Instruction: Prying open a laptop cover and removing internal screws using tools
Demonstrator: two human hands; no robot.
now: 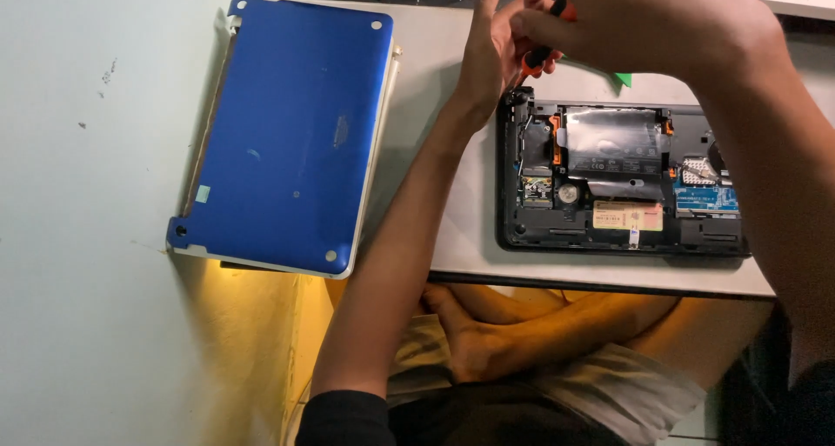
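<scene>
An opened black laptop base [513,229] lies on the low white table [470,246], its circuit board and black battery [613,142] exposed. Both hands hover over the base's far left corner. My right hand [644,20] is closed around a screwdriver with an orange and black handle [535,59], its tip pointing down at that corner. My left hand [491,50] is raised beside it, fingers touching the screwdriver's shaft near the right hand. The tip itself is hidden behind the hands.
A blue laptop cover [287,124] lies face down on the table's left end, overhanging the front edge. A green scrap [621,79] peeks out behind the base. My crossed legs [522,333] show below the table. Pale floor lies left.
</scene>
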